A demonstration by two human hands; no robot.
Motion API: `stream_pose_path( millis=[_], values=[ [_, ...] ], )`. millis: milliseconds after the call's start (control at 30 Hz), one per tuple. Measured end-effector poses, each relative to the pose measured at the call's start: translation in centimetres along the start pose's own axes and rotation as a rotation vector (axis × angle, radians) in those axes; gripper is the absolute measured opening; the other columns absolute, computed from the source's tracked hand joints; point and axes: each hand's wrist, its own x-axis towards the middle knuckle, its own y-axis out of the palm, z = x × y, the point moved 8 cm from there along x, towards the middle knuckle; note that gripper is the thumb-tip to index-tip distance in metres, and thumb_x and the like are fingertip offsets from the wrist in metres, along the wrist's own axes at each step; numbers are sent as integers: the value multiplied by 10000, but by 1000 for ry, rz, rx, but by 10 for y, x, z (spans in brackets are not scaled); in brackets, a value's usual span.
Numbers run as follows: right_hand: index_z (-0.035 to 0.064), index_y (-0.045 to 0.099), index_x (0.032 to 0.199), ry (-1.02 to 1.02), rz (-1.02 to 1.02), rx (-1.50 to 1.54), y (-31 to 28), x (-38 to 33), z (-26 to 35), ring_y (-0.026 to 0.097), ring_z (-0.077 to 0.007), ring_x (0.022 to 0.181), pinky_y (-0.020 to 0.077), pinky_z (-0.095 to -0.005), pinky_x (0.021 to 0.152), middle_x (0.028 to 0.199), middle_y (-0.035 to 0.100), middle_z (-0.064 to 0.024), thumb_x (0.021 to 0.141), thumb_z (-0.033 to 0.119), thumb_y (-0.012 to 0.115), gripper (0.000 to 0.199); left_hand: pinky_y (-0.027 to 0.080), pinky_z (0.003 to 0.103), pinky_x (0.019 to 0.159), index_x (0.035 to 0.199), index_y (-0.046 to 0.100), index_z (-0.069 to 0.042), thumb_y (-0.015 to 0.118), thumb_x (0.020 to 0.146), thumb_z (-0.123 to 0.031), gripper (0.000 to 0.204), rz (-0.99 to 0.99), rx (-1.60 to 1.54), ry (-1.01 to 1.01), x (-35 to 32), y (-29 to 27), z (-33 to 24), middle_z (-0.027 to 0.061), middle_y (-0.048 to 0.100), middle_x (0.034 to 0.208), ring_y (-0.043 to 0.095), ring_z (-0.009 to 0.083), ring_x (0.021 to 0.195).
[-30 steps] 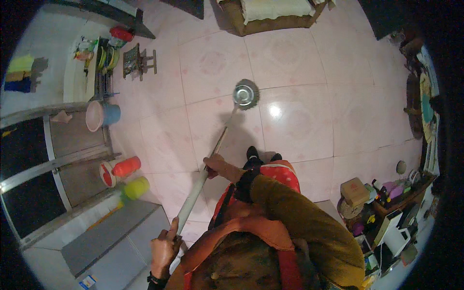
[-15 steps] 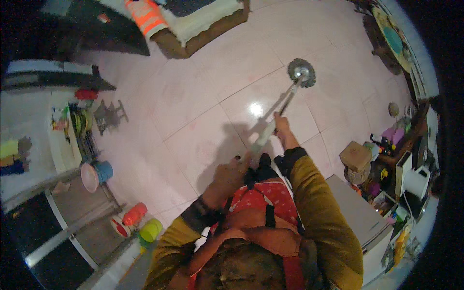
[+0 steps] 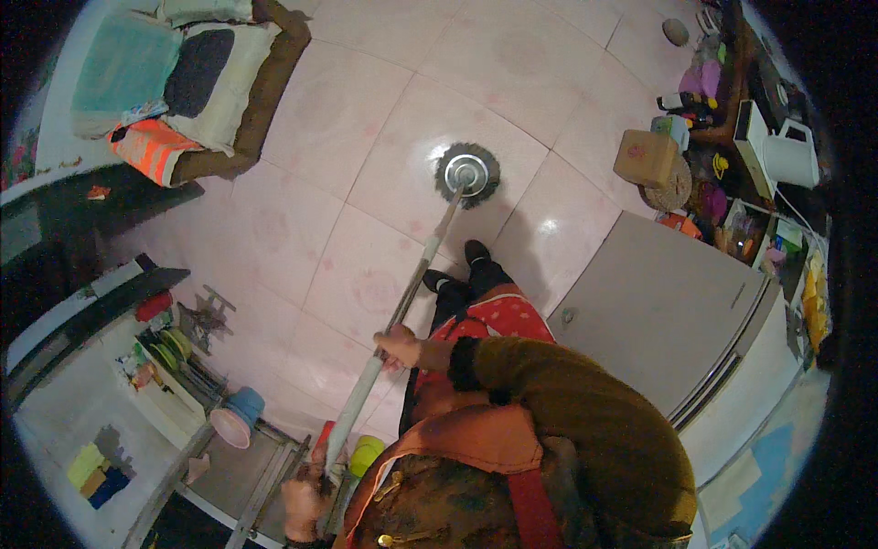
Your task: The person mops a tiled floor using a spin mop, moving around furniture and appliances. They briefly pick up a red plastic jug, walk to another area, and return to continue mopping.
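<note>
A round spin mop (image 3: 467, 173) with a shiny metal disc and a grey fringe rests on the pinkish tiled floor (image 3: 366, 261), just beyond my feet in black footwear. From it a long metal and pale handle slants down to the left. My right hand (image 3: 400, 348) is wrapped round the handle at about its middle. At the handle's upper end, low in the picture, my left hand (image 3: 306, 503) is closed on it. A red patterned garment and my brown right sleeve fill the lower middle.
A grey-topped refrigerator (image 3: 654, 311) stands close on my right, with a cardboard box (image 3: 645, 157) and clutter beyond it. A cushioned seat (image 3: 247, 101) is at the far left. A small stool (image 3: 208, 320), a pink-and-blue bucket (image 3: 234, 419) and a yellow-green container (image 3: 367, 455) stand at the left.
The mop's head has come nearer my feet, and its handle has swung down to the left with both hands. The whole view has turned, bringing the seat and refrigerator further in.
</note>
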Motion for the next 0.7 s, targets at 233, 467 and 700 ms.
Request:
stream_pose_path(
  millis=[233, 467, 700],
  values=[
    [-51, 622, 830, 197, -301, 393, -158, -17, 54, 634, -278, 507, 525, -370, 430, 646, 622, -144, 853, 364, 578, 418, 506, 455, 581, 1432, 365, -202, 622, 711, 20, 797, -24, -65, 217, 100, -24, -67, 194, 591, 871, 615, 373, 693],
    [57, 598, 818, -118, -976, -212, -437, -62, 31, 627, -325, 631, 502, -441, 545, 663, 600, -143, 802, 319, 579, 263, 503, 521, 608, 1487, 135, -154, 510, 772, 19, 825, -23, 4, 558, 219, 40, -262, 293, 537, 939, 598, 466, 707],
    [2, 564, 727, -186, -823, -269, -396, -88, -43, 540, -276, 470, 423, -406, 439, 602, 555, -146, 815, 298, 561, 310, 529, 477, 628, 1450, 229, -38, 499, 763, 29, 741, 67, 115, 621, 166, 96, -234, 269, 550, 909, 616, 446, 714]
  ],
)
